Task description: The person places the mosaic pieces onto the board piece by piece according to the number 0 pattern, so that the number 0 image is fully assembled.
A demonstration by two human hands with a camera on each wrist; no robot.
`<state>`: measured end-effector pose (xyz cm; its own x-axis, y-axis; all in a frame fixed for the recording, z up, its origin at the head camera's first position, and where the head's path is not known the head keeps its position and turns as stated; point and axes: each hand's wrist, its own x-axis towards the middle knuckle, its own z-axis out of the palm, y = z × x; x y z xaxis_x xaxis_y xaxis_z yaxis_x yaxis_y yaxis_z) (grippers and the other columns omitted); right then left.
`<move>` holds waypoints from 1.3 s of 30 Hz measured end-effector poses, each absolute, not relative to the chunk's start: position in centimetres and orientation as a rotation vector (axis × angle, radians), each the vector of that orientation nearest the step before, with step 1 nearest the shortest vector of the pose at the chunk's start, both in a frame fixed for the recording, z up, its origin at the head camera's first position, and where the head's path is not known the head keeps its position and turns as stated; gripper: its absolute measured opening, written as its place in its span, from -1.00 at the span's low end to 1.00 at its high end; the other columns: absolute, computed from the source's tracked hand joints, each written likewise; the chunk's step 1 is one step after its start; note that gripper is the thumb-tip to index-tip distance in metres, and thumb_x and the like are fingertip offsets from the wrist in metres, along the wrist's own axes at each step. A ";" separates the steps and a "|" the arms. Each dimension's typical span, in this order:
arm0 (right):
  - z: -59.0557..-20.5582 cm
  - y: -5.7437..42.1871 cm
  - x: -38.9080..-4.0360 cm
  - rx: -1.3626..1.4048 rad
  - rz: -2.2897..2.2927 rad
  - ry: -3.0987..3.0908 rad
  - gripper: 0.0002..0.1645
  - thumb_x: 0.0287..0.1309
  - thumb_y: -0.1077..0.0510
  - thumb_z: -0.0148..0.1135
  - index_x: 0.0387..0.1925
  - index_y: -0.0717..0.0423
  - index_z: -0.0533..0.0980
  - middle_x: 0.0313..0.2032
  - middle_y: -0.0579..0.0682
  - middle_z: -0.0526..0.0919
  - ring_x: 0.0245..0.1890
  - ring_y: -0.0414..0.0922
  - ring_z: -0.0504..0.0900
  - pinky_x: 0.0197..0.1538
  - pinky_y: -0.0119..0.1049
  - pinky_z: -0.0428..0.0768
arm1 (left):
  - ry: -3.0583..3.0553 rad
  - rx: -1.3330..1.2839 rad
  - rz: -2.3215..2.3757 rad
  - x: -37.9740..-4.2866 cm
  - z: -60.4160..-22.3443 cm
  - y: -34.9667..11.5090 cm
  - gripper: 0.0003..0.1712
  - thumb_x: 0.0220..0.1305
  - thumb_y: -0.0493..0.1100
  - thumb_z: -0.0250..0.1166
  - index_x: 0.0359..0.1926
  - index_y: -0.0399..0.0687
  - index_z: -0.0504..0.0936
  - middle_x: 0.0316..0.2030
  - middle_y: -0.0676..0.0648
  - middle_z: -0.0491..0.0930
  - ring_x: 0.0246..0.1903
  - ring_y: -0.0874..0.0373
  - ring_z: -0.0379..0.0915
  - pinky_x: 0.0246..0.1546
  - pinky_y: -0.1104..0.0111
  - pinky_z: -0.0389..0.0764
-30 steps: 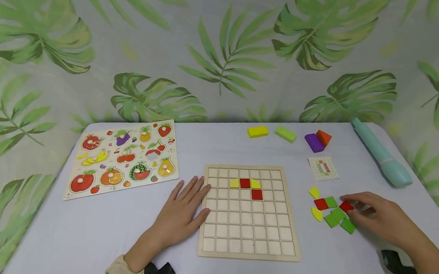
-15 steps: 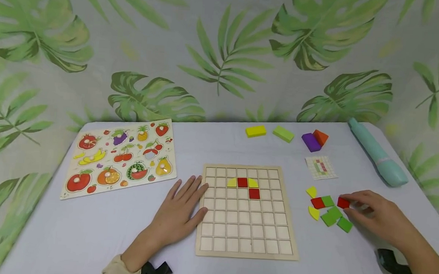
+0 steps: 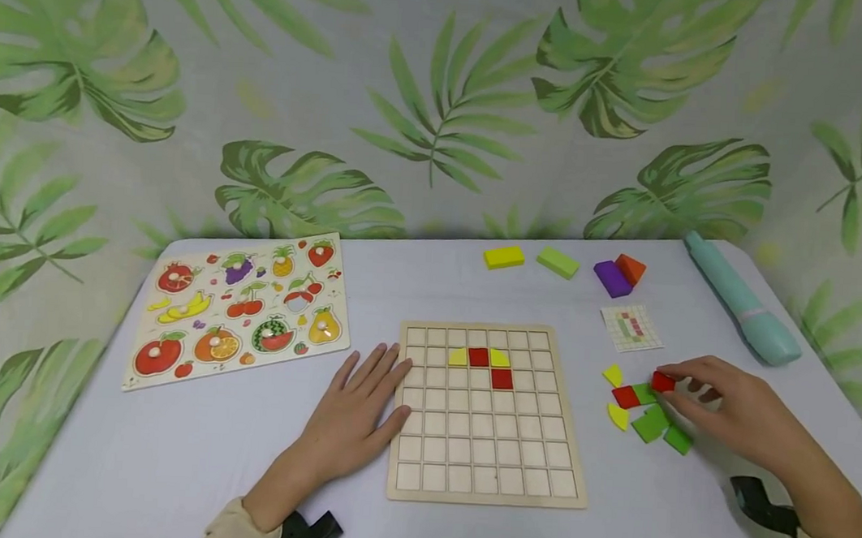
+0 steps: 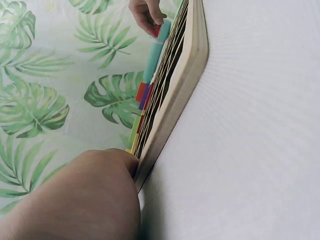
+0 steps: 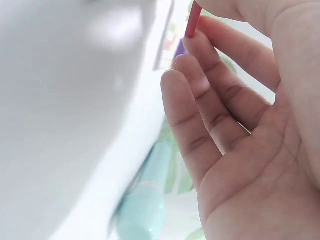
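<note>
Between thumb and fingers, my right hand pinches a red square tile, whose edge also shows in the right wrist view. It is held just above a loose group of tiles: another red tile, several green tiles and yellow quarter-round tiles. My left hand lies flat with straight fingers, its fingertips touching the left edge of the wooden grid board. Set in the board's upper cells are two yellow pieces and two red squares.
A small pattern card lies beyond the loose tiles. Yellow, light green, purple and orange blocks stand at the back. A teal pouch-like object lies far right; a fruit puzzle board far left.
My right hand has lifted the red tile from the right side of the group and moved it left and slightly away, over the green tiles. My left hand stays on the board's edge.
</note>
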<state>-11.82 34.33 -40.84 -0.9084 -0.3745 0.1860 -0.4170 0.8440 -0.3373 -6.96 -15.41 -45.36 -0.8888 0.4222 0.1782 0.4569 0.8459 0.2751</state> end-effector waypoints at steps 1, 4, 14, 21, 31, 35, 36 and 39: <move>-40.6 34.1 -11.9 0.635 0.574 -2.906 -0.54 -0.01 0.22 0.61 0.00 0.01 0.71 -0.13 -0.08 0.73 -0.28 -0.38 0.52 -0.30 -0.51 0.63 | -2.909 -0.695 -0.479 -7.0 -45.4 -15.4 -0.27 0.56 0.17 0.04 0.58 -0.04 0.25 0.60 -0.15 0.12 0.61 -0.05 -0.05 0.59 -0.06 -0.09; -39.9 33.1 -12.1 0.632 0.573 -2.935 -0.56 0.05 0.18 0.59 0.01 -0.01 0.71 -0.12 -0.10 0.72 -0.26 -0.37 0.51 -0.29 -0.46 0.66 | -2.919 -0.688 -0.494 -7.0 -45.5 -15.4 -0.27 0.56 0.17 0.04 0.59 -0.02 0.24 0.61 -0.13 0.10 0.61 -0.04 -0.06 0.59 -0.05 -0.10; -38.3 29.0 -13.1 0.771 0.599 -2.873 -0.57 0.06 0.17 0.58 0.01 -0.07 0.70 -0.12 -0.18 0.69 -0.25 -0.29 0.56 -0.25 -0.36 0.69 | -2.949 -0.670 -0.513 -6.9 -45.3 -15.4 -0.27 0.57 0.18 0.02 0.60 0.00 0.21 0.61 -0.11 0.07 0.62 0.00 -0.12 0.60 -0.03 -0.13; -37.4 25.9 -13.7 0.849 0.654 -2.841 -0.60 0.08 0.20 0.56 0.00 -0.04 0.71 -0.08 -0.14 0.69 -0.25 -0.18 0.63 -0.22 -0.29 0.71 | -2.950 -0.670 -0.500 -6.9 -45.2 -15.4 -0.27 0.57 0.18 0.01 0.60 0.00 0.22 0.61 -0.11 0.08 0.63 0.00 -0.11 0.60 -0.03 -0.12; -37.8 22.1 -13.2 0.952 0.855 -2.850 -0.64 0.16 0.23 0.50 0.01 -0.08 0.70 -0.11 -0.28 0.67 -0.23 -0.25 0.59 -0.20 -0.32 0.68 | -2.923 -0.678 -0.507 -7.1 -45.1 -15.3 -0.28 0.56 0.13 0.05 0.59 -0.01 0.23 0.61 -0.12 0.09 0.62 -0.02 -0.10 0.59 -0.05 -0.11; -38.6 21.1 -12.9 0.984 0.895 -2.841 -0.62 0.15 0.23 0.51 0.01 -0.08 0.69 -0.10 -0.28 0.66 -0.23 -0.22 0.60 -0.22 -0.33 0.68 | -2.936 -0.673 -0.511 -7.1 -45.1 -15.3 -0.29 0.56 0.12 0.04 0.59 0.00 0.23 0.61 -0.11 0.08 0.62 -0.02 -0.11 0.60 -0.05 -0.11; -38.8 20.8 -12.9 0.995 0.902 -2.837 -0.62 0.14 0.23 0.51 0.01 -0.07 0.69 -0.09 -0.27 0.66 -0.23 -0.23 0.60 -0.22 -0.34 0.68 | -2.939 -0.672 -0.512 -7.0 -45.0 -15.3 -0.29 0.56 0.12 0.04 0.59 0.00 0.23 0.61 -0.11 0.08 0.62 -0.02 -0.10 0.60 -0.05 -0.11; -39.5 20.2 -12.7 1.033 0.916 -2.831 -0.61 0.13 0.23 0.52 0.02 -0.05 0.69 -0.09 -0.24 0.66 -0.24 -0.24 0.59 -0.23 -0.35 0.67 | -2.930 -0.676 -0.508 -7.0 -45.1 -15.3 -0.30 0.55 0.11 0.05 0.59 -0.02 0.24 0.60 -0.13 0.10 0.62 -0.04 -0.08 0.59 -0.07 -0.09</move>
<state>-12.71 20.19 -39.45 -0.7849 -0.5918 0.1838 -0.5873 0.6157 -0.5254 -6.96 -15.33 -45.08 -0.8976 0.4098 0.1622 0.4405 0.8465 0.2991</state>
